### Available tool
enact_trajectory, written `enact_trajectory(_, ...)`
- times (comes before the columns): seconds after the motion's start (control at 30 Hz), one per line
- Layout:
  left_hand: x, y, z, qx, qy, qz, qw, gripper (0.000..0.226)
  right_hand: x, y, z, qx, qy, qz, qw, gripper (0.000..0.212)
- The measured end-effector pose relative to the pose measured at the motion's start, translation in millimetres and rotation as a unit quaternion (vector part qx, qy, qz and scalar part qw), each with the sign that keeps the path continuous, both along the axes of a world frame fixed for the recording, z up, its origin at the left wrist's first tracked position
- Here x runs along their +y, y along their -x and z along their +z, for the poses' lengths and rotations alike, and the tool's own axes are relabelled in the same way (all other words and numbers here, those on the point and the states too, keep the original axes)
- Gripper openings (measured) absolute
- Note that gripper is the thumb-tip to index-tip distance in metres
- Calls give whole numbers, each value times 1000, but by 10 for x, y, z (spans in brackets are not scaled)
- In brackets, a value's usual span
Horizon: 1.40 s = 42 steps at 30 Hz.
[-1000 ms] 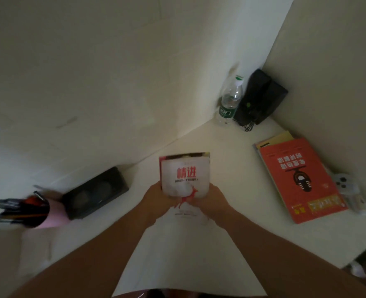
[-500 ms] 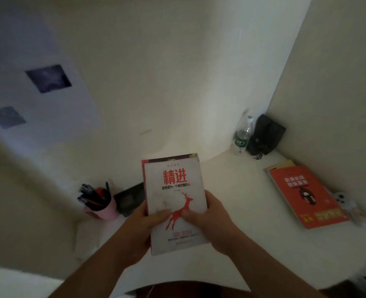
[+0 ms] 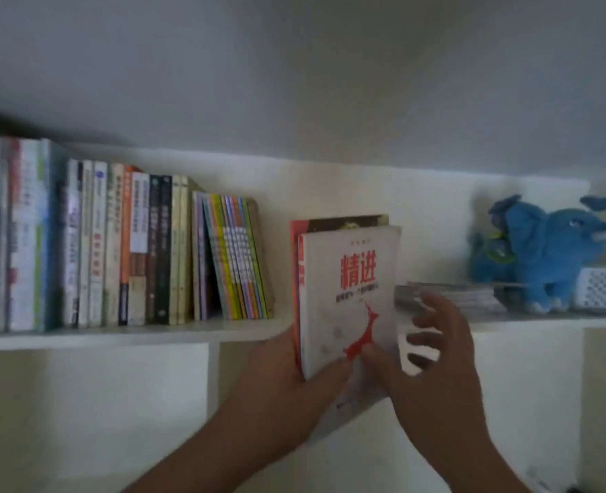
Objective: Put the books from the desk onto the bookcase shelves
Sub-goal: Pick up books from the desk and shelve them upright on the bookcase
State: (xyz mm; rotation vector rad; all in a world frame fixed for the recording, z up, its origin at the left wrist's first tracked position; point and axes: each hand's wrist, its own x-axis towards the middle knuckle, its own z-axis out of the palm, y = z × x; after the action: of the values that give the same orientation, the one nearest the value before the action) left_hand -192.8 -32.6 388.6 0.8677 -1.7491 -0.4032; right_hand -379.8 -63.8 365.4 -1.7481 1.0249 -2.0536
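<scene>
white book (image 3: 351,293) raised to bookcase shelf (image 3: 187,332)

White shelf (image 3: 173,334): upright book row (image 3: 116,250) left, flat booklets (image 3: 465,297), blue plush elephant (image 3: 550,250), white basket (image 3: 604,288) right.

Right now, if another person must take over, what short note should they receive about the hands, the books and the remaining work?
Left hand: grips the lower left edge of the white book with the red deer, thumb on the cover.
Right hand: fingers spread at the book's right edge, thumb touching the cover; it does not clearly grip.
The book is upright at the shelf, in the gap between the row of standing books and the flat stack. A red-edged book is right behind it.
Done: book brought up to the shelf.
Left: set it down and release it. The desk is out of view.
</scene>
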Motion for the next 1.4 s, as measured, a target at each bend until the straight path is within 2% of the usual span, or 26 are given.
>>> enact_trajectory(0.07,-150,-28,290,-3,118,73,990,29,-75,-283,397,67,64,14,996,62)
enact_trajectory(0.17,-436,-54,521,9,175,103,979,21,-263,-773,808,155,42,121,980,79)
enact_trajectory(0.23,-700,-157,576,-25,180,142,973,27,-508,-1034,928,188,21,96,977,80)
enact_trajectory(0.27,-814,-232,559,-105,181,152,966,26,-647,-1121,954,204,7,81,976,77)
enact_trajectory(0.33,-971,-358,577,-184,76,144,969,31,-923,-1199,957,252,-14,49,966,68)
enact_trajectory(0.4,-1100,-548,581,-294,37,155,943,30,-1156,-1214,952,316,-6,11,949,59)
enact_trajectory(0.5,-1105,-734,571,-326,37,135,935,19,-1427,-1188,931,360,-9,-17,933,45)
enact_trajectory(0.53,-1091,-807,587,-333,61,161,927,17,-1496,-1178,911,370,-9,-9,929,39)
enact_trajectory(0.57,-1095,-891,617,-345,115,213,907,14,-1540,-1169,897,376,-10,9,926,37)
enact_trajectory(0.6,-1109,-989,648,-362,191,279,869,11,-1579,-1162,878,372,-20,43,927,36)
enact_trajectory(0.67,-1206,-1151,713,-386,278,380,793,32,-1617,-1163,863,356,-52,124,925,42)
enact_trajectory(0.73,-1310,-1218,729,-410,263,417,768,58,-1641,-1190,871,370,-72,146,915,52)
enact_trajectory(0.83,-1487,-1202,589,-438,267,424,746,70,-1706,-1198,831,386,-65,142,909,58)
enact_trajectory(0.97,-1568,-1225,560,-415,294,440,740,71,-1724,-1178,872,380,-82,135,911,60)
enact_trajectory(1.13,-1608,-1271,551,-419,306,444,730,80,-1722,-1232,867,388,-76,37,918,58)
enact_trajectory(1.23,-1641,-1271,528,-399,317,426,748,80,-1581,-1293,811,394,-75,-17,916,53)
enact_trajectory(1.3,-1704,-1297,502,-397,320,409,757,80,-1417,-1293,762,428,-82,-66,898,45)
enact_trajectory(1.4,-1745,-1246,464,-380,325,391,773,84,-1341,-1166,594,499,-112,-118,851,32)
